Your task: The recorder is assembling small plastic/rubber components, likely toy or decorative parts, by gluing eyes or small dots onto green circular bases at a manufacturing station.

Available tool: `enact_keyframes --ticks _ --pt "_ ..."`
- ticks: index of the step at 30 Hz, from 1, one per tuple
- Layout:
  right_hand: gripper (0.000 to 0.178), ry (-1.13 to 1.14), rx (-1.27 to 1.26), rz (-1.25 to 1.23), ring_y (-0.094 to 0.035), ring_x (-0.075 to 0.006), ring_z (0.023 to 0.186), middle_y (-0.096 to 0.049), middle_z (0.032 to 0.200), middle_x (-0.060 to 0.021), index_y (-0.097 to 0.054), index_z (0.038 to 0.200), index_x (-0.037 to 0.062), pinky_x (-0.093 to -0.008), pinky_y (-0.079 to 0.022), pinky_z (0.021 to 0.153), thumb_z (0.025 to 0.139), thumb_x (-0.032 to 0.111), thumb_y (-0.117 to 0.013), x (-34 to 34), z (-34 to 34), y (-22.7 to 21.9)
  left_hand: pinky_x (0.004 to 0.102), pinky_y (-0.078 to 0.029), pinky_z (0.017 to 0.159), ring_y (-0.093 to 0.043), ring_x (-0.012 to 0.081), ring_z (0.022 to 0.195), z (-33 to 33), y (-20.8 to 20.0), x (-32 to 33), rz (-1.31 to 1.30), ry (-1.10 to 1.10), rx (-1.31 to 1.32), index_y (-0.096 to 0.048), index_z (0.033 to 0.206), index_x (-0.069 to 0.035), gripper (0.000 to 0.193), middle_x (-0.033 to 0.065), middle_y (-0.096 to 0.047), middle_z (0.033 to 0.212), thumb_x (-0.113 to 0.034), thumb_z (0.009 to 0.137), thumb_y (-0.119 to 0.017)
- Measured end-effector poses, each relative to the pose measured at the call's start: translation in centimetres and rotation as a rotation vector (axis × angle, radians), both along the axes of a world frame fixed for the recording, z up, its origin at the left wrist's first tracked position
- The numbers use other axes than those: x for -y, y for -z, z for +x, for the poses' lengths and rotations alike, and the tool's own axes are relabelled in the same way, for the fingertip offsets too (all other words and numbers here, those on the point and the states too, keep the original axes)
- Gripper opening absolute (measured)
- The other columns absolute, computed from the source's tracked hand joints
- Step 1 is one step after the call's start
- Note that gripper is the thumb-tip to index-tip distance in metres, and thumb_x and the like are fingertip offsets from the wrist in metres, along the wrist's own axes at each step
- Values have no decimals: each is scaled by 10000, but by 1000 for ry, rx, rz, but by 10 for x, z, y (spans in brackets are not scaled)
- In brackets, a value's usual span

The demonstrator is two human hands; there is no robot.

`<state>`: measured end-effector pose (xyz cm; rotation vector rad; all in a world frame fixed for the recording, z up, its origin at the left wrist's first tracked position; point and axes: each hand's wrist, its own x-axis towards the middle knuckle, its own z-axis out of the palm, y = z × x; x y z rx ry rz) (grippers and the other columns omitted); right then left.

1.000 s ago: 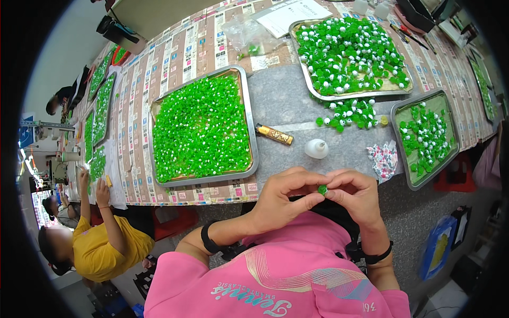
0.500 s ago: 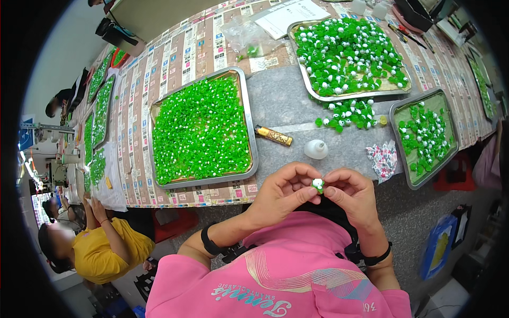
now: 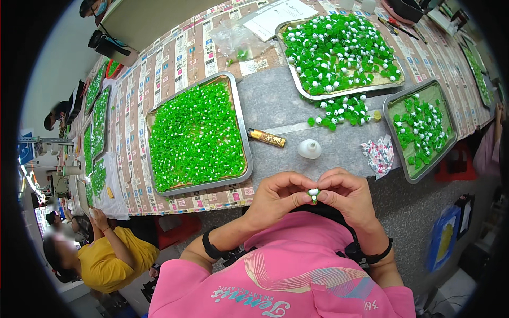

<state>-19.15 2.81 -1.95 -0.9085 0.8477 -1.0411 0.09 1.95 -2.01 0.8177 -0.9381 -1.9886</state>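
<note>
Between the fingertips of both hands is a small green-and-white figurine point(image 3: 314, 194), held in front of my chest near the table's edge. My left hand point(image 3: 281, 197) pinches it from one side, thumb against forefinger. From the other side my right hand point(image 3: 347, 196) closes on it the same way. A small white squeeze bottle point(image 3: 309, 149) stands just beyond my fingers. Past it lies a loose heap of green pieces with white heads point(image 3: 342, 111). A large metal tray point(image 3: 249, 148) of small green pieces with white dots sits to the left.
Another tray point(image 3: 350, 94) of white-headed green pieces stands farther back, and a smaller one point(image 3: 405, 164) at the right edge. A gold lighter point(image 3: 266, 138) and a floral cloth bundle point(image 3: 378, 156) lie on the grey mat point(image 3: 281, 95). A person in a yellow shirt point(image 3: 114, 259) works at left.
The figurine has turned between my fingers, and more of its green lower part shows below the white. My hands stay together close to the same spot; the whole view has shifted slightly.
</note>
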Motion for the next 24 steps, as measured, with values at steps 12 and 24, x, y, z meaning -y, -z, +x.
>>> enact_keyframes --ticks 12,24 --pt "149 -27 3 40 -615 -144 834 -609 938 -94 -672 895 -20 -240 -515 735 753 -16 -716 -2 -5 4 283 -501 802 -606 168 896 -1 3 -3 -88 -9 60 -640 983 -4 175 112 -622 962 44 815 -639" --pt "216 49 -397 -256 -619 -150 807 -610 910 -81 -677 902 21 -243 -500 694 700 6 -753 -2 -4 -24 276 -496 825 -593 161 950 -3 9 1 134 62 -225 -526 985 -27 162 96 -598 988 22 852 -604"
